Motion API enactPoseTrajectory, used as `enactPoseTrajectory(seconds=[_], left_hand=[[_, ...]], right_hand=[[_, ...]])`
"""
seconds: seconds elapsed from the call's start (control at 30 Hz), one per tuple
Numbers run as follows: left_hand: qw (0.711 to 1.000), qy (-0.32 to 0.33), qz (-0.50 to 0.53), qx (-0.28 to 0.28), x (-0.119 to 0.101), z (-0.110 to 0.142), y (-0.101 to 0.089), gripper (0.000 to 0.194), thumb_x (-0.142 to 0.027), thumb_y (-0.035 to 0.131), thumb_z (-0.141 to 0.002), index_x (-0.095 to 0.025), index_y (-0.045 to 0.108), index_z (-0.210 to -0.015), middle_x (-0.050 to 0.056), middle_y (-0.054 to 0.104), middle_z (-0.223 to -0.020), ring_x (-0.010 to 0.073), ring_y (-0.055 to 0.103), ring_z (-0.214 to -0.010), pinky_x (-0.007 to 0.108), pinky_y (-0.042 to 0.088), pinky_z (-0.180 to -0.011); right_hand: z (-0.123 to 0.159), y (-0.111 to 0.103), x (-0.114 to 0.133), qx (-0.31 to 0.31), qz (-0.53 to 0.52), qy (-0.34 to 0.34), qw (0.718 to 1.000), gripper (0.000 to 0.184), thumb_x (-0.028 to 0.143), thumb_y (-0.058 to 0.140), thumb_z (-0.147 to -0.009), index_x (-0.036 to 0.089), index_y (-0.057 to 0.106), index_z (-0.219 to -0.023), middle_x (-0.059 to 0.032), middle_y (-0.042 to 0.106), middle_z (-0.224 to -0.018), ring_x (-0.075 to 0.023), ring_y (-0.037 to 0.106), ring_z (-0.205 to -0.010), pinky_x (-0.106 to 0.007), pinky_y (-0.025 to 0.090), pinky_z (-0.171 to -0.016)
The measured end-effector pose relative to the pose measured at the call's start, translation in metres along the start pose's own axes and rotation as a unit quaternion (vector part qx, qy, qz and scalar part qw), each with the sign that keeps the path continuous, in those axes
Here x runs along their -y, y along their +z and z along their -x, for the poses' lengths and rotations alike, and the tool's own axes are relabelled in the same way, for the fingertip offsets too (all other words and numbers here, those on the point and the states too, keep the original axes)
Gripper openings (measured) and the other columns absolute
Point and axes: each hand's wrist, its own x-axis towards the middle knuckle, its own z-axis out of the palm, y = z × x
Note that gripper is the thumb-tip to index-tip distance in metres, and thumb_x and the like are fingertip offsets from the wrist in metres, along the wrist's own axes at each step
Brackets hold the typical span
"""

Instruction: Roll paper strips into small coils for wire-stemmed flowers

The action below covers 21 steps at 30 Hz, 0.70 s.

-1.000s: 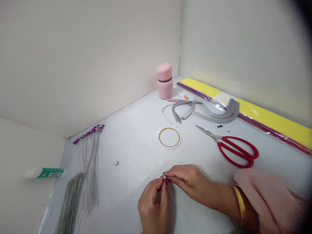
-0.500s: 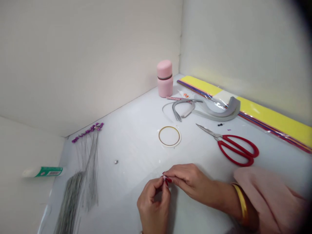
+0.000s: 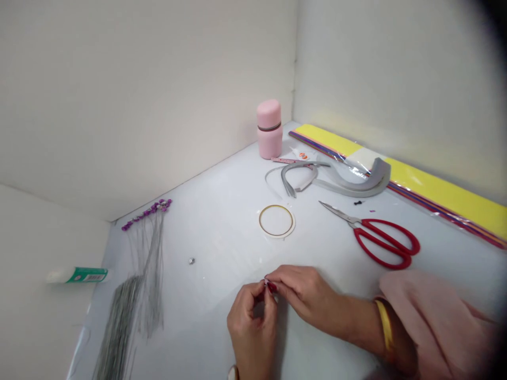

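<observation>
My left hand (image 3: 252,322) rests low in the middle of the view, its thumb and fingers pinched together. From the right comes my right hand (image 3: 307,293), its fingertips meeting those of the left. Between them is a tiny pale piece (image 3: 266,282), mostly covered by the fingers and red nails and too small to name. Just beyond the hands lies a thin gold-edged ring, like a narrow tape roll (image 3: 259,220). Scissors (image 3: 354,220) with red handles lie to the right, blades pointing away to the left. A small silvery ball (image 3: 192,260) sits to the left.
On the left are a bundle of grey wires (image 3: 119,322), purple-tipped wires (image 3: 152,248) and a green-and-white tube (image 3: 91,275). Farther back stand a pink flask (image 3: 270,141), grey strips (image 3: 356,190), a black pin (image 3: 358,202) and packed coloured sheets (image 3: 435,184). Walls close the back.
The view has shifted slightly. Both hands keep their pinch, and the fingertips have closed in tighter, covering more of the tiny piece.
</observation>
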Motion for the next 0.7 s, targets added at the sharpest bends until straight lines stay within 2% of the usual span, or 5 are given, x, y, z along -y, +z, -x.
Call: enactPoseTrajectory(seconds=[0.07, 0.13, 0.2, 0.27, 0.7], left_hand=[[0.999, -0.024, 0.046, 0.017, -0.0012, -0.0007, -0.0027, 0.01, -0.019, 0.052, -0.079, -0.016, 0.058, -0.086, 0.005, 0.065, -0.076, 0.0143, 0.063, -0.067, 0.025, 0.052, -0.063], [0.997, -0.031, 0.068, 0.016, -0.0017, -0.0011, -0.005, 0.016, -0.019, 0.053, -0.079, -0.016, 0.057, -0.094, 0.006, 0.065, -0.081, 0.015, 0.063, -0.071, 0.025, 0.052, -0.064], [0.998, -0.016, 0.068, 0.011, -0.0019, -0.0018, -0.0066, 0.018, -0.017, 0.054, -0.078, -0.017, 0.058, -0.096, 0.006, 0.064, -0.085, 0.0154, 0.062, -0.075, 0.026, 0.051, -0.067], [0.997, 0.003, 0.069, 0.016, -0.0021, -0.0032, -0.0076, 0.016, -0.015, 0.053, -0.078, -0.017, 0.06, -0.093, 0.006, 0.063, -0.085, 0.0154, 0.061, -0.078, 0.026, 0.05, -0.068], [0.997, 0.033, 0.053, 0.041, 0.003, -0.004, -0.009, 0.017, -0.01, 0.047, -0.081, -0.017, 0.06, -0.09, 0.005, 0.062, -0.081, 0.0136, 0.058, -0.075, 0.025, 0.048, -0.068]], right_hand=[[-0.0043, -0.0011, 0.0013, -0.008, -0.136, 0.094, 0.986, 0.019, 0.023, 0.043, -0.085, 0.014, 0.06, -0.085, -0.0048, 0.063, -0.075, -0.0136, 0.057, -0.069, -0.025, 0.045, -0.064], [-0.0079, -0.0031, 0.003, 0.01, -0.286, 0.186, 0.94, 0.02, 0.031, 0.049, -0.082, 0.013, 0.059, -0.08, -0.0027, 0.062, -0.068, -0.0113, 0.057, -0.061, -0.022, 0.044, -0.057], [-0.0097, -0.005, 0.0044, 0.036, -0.397, 0.239, 0.885, 0.024, 0.037, 0.055, -0.078, 0.012, 0.056, -0.078, -0.0007, 0.061, -0.063, -0.0084, 0.054, -0.053, -0.019, 0.04, -0.051], [-0.01, -0.0062, 0.0052, 0.054, -0.446, 0.259, 0.855, 0.028, 0.039, 0.058, -0.075, 0.011, 0.055, -0.077, -0.0001, 0.06, -0.062, -0.0065, 0.053, -0.05, -0.017, 0.037, -0.047], [-0.01, -0.0056, 0.0052, 0.076, -0.453, 0.262, 0.849, 0.037, 0.048, 0.058, -0.073, 0.011, 0.054, -0.069, -0.0002, 0.058, -0.058, -0.0068, 0.052, -0.048, -0.017, 0.033, -0.045]])
